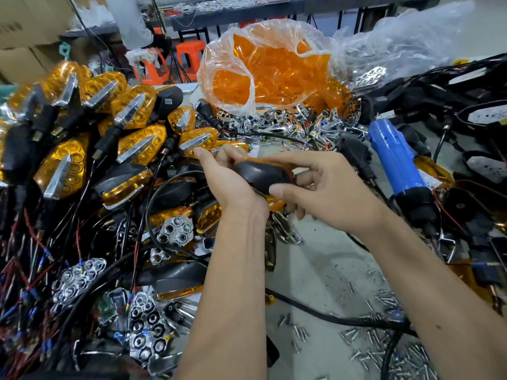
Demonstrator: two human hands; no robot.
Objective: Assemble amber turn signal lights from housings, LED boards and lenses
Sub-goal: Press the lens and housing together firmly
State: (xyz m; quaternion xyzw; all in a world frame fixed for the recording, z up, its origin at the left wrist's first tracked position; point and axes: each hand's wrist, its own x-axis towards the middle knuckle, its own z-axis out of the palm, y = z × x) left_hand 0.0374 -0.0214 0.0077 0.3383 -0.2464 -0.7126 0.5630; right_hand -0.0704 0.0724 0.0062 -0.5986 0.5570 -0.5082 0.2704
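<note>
A turn signal light point(260, 175) with a black housing and an amber lens edge is held above the middle of the table, housing back facing me. My left hand point(227, 182) grips it from the left, fingers curled around its far end. My right hand point(323, 187) grips it from the right, thumb on the near side of the housing and fingers over the top. The lens face is turned down and mostly hidden.
Finished amber lights point(131, 116) are heaped at the left over tangled wires. A clear bag of amber lenses point(274, 75) stands behind. Chrome reflectors point(175, 231), a blue electric screwdriver point(397, 163) at the right, loose screws point(384, 311) on the grey table, black housings point(439, 89) far right.
</note>
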